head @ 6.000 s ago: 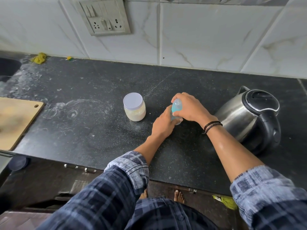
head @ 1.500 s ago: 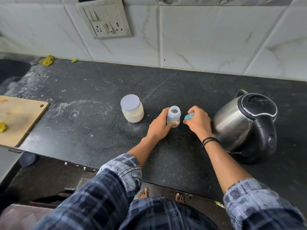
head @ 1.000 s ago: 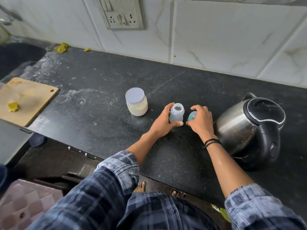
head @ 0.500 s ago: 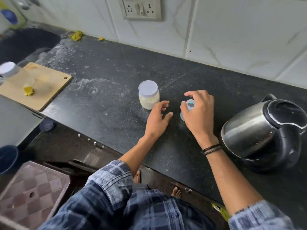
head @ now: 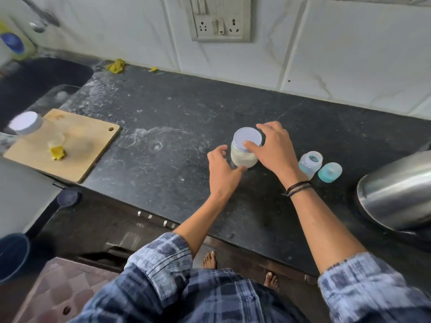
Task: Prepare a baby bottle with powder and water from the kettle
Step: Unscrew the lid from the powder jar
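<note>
A clear jar of white powder with a pale lilac lid stands on the black counter. My left hand curls around the jar's left and front side, thumb at its base. My right hand rests over the lid, fingers spread on its rim. To the right stands the small open baby bottle, and beside it lies its teal cap. The steel kettle sits at the far right, partly cut off by the frame edge.
A wooden cutting board with a yellow scrap lies at the left, a second lidded jar at its corner. A dark sink is behind it. A socket panel is on the tiled wall. Bare feet show below the counter edge.
Both hands left the bottle and cap and moved left onto the powder jar. The bottle now stands open with its cap set down beside it. The view swung left.
</note>
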A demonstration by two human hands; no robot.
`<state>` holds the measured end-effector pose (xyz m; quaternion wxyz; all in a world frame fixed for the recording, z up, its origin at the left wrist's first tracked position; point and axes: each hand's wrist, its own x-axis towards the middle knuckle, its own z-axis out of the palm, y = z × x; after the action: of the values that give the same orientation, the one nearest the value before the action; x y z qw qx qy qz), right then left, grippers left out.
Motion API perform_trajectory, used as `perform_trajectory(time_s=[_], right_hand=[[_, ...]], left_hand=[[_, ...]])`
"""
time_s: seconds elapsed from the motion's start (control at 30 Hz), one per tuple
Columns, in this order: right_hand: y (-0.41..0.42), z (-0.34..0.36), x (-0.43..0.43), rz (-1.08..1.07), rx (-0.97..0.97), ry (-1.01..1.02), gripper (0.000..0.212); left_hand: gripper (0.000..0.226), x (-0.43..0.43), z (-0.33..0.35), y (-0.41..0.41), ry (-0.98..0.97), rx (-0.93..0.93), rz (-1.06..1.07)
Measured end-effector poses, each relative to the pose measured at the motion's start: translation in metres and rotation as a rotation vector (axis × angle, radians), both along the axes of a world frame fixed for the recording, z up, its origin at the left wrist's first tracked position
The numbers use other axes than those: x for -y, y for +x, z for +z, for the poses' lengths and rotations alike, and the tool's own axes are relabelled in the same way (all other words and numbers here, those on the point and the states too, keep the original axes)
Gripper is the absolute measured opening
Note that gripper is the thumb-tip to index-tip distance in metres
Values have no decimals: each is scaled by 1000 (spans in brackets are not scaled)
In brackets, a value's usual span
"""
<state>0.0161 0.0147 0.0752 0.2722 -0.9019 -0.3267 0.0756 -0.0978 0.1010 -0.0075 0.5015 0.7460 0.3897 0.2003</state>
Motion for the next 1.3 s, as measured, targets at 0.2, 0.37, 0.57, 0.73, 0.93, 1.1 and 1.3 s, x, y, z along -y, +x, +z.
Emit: perform_trajectory(time_s=[0.2,0.37,0.57,0.73,0.93,1.1,1.3], right_hand=[[-4,-2,-15,-28,-8,-151,72],[-5,2,-20,-30,2,-197,76],[1,3,-24,-11,-1,-226,86],[10,0,-27,24,28,-244,78],[18,-3,-27,74,54,-247,78],[22,-6,-25,109,56,-229,76],[26,-2,-22,174,55,-229,77]], left_hand=[[108,-20,2,12,-48,36,-218],[116,-29,-7,29,-90,92,-287],[97,-33,-15,35,-85,139,-288],[94,-39,-11,34,-8,72,-311],[93,-43,-9,31,125,15,-323],[91,-42,-8,31,171,-5,-307],[90,-41,-7,30,177,-12,-283]])
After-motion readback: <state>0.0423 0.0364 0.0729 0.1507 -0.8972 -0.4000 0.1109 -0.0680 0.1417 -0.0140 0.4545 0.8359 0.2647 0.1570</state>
